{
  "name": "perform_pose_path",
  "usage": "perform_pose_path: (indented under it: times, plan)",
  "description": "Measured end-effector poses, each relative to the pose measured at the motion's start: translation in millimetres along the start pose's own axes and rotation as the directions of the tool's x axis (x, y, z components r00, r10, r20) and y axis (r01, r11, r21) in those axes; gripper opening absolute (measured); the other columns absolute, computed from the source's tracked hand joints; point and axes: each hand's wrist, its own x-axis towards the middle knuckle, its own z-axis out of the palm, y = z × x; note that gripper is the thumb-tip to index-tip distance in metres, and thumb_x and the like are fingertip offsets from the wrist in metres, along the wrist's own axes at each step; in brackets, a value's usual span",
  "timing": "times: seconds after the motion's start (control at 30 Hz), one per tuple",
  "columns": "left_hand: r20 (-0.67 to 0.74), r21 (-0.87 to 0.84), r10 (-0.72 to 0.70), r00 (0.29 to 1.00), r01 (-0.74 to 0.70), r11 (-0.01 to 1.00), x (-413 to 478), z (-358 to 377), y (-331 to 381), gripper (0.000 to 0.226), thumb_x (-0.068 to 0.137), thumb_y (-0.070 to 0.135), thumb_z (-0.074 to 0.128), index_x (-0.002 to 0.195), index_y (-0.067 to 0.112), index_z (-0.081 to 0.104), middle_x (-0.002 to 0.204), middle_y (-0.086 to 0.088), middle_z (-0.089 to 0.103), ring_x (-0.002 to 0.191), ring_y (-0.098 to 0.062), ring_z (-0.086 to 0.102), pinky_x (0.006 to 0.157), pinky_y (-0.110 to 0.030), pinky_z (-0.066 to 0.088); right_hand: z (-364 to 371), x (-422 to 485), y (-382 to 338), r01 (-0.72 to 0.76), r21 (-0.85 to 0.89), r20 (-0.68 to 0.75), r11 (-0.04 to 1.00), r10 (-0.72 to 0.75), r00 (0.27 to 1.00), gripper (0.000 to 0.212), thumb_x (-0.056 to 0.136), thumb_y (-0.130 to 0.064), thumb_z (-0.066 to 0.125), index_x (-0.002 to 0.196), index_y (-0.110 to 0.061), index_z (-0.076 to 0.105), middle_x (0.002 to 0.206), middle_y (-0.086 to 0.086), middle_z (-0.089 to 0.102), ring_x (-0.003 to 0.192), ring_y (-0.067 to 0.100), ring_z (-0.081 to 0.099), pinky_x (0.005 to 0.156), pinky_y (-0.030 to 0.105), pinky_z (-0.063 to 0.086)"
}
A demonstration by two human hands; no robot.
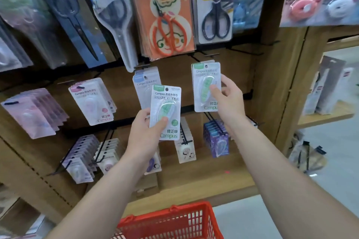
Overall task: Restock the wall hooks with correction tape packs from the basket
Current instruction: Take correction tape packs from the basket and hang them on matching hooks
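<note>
Green "Campus" correction tape pack [165, 111] pinched by left hand [144, 137], centre, second pack [206, 87] pinched by right hand [227, 99], red basket [165, 219] below

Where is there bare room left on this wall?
Bare board right of the green pack in the right hand, below the navy scissors; also the wooden ledge underneath. The pink packs at left hang crowded.

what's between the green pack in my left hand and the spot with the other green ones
Only open air lies between the green pack in the left hand and that spot. There, the right hand grips the other green packs, thumb across the front one; the hook's tip is hidden behind them.
</note>
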Motion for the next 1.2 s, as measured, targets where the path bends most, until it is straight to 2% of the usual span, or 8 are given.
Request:
perform_pose_path:
  times: [0.17, 0.27, 0.47, 0.57, 0.67, 0.8, 1.1, 1.2]
  plan:
    - [-0.001, 0.029, 0.028, 1.0, -0.028, 0.999, 8.0, 7.9, 5.6, 0.026, 0.1, 0.023, 0.066, 0.125, 0.028, 0.059, 0.111, 0.008, 0.076, 0.093, -0.011, 0.076, 0.076, -0.033, 0.058, 1.2, 12.2, 5.9, -0.013, 0.01, -0.041, 1.0, 0.013, 0.999, 0.033, 0.104, -0.031, 0.059, 0.136, -0.031, 0.057, 0.105, -0.012, 0.072, 0.091, 0.002, 0.072, 0.068, 0.019, 0.058]
    - [0.001, 0.02, 0.028, 1.0, -0.028, 0.999, 10.4, 9.6, 5.2, 0.029, 0.1, 0.022, 0.066, 0.127, 0.027, 0.058, 0.113, 0.007, 0.076, 0.094, -0.012, 0.076, 0.081, -0.036, 0.061, -1.1, 15.2, 13.2, -0.031, 0.009, -0.081, 0.999, 0.031, 0.996, 0.036, 0.102, -0.034, 0.061, 0.137, -0.028, 0.056, 0.104, -0.015, 0.069, 0.094, 0.005, 0.071, 0.075, 0.024, 0.061]
    - [0.011, 0.019, 0.039, 0.999, -0.039, 0.999, 13.3, 13.0, 2.3, 0.029, 0.099, 0.021, 0.067, 0.126, 0.028, 0.059, 0.114, 0.007, 0.075, 0.096, -0.014, 0.076, 0.084, -0.039, 0.061, 2.4, 28.3, 11.7, -0.068, -0.026, -0.109, 0.997, 0.065, 0.992, 0.026, 0.1, -0.035, 0.064, 0.125, -0.028, 0.061, 0.102, -0.01, 0.071, 0.09, 0.007, 0.071, 0.069, 0.025, 0.059]
    - [0.02, 0.045, 0.05, 0.999, -0.051, 0.998, 17.9, 17.2, 1.6, 0.031, 0.099, 0.02, 0.067, 0.128, 0.026, 0.059, 0.116, 0.009, 0.074, 0.096, -0.014, 0.076, 0.08, -0.035, 0.06, 0.5, 31.4, 16.3, -0.114, -0.257, -0.088, 0.96, 0.094, 0.992, 0.028, 0.099, -0.042, 0.062, 0.125, -0.03, 0.059, 0.109, -0.007, 0.071, 0.094, 0.011, 0.071, 0.077, 0.038, 0.063]
    - [0.053, 0.081, 0.071, 0.996, -0.075, 0.994, 26.0, 26.7, 8.1, 0.031, 0.099, 0.02, 0.066, 0.127, 0.028, 0.058, 0.119, 0.009, 0.071, 0.097, -0.012, 0.074, 0.07, -0.025, 0.058, -16.2, 17.9, 25.7, -0.016, -0.607, -0.031, 0.795, -0.004, 1.0, 0.049, 0.099, -0.046, 0.06, 0.143, -0.026, 0.051, 0.125, -0.005, 0.063, 0.109, 0.016, 0.063, 0.086, 0.04, 0.057]
    - [0.132, 0.12, 0.117, 0.984, -0.133, 0.984, 41.7, 45.4, 24.6, 0.029, 0.1, 0.017, 0.066, 0.124, 0.03, 0.056, 0.121, 0.008, 0.07, 0.099, -0.01, 0.073, 0.06, -0.016, 0.057, -40.9, -0.2, 37.3, -0.009, -0.662, 0.058, 0.749, 0.063, 0.996, 0.042, 0.099, -0.046, 0.061, 0.135, -0.023, 0.059, 0.129, -0.004, 0.063, 0.115, 0.015, 0.059, 0.09, 0.035, 0.05]
    - [0.181, 0.151, 0.178, 0.967, -0.206, 0.967, 64.2, 77.7, 44.8, 0.036, 0.097, 0.015, 0.069, 0.13, 0.026, 0.06, 0.12, 0.005, 0.073, 0.098, -0.013, 0.075, 0.081, -0.038, 0.064, -54.0, -10.2, 47.7, 0.01, -0.719, 0.127, 0.695, 0.118, 0.985, 0.033, 0.095, -0.048, 0.065, 0.119, -0.024, 0.066, 0.114, -0.01, 0.068, 0.11, 0.014, 0.063, 0.095, 0.039, 0.053]
    - [0.18, 0.148, 0.175, 0.968, -0.202, 0.968, 64.4, 84.4, 47.3, 0.036, 0.098, 0.016, 0.068, 0.132, 0.025, 0.061, 0.12, 0.006, 0.072, 0.099, -0.013, 0.074, 0.082, -0.037, 0.064, -54.6, -10.0, 49.5, 0.024, -0.723, 0.142, 0.691, 0.114, 0.983, 0.032, 0.095, -0.048, 0.065, 0.118, -0.025, 0.066, 0.111, -0.01, 0.068, 0.109, 0.014, 0.063, 0.094, 0.041, 0.054]
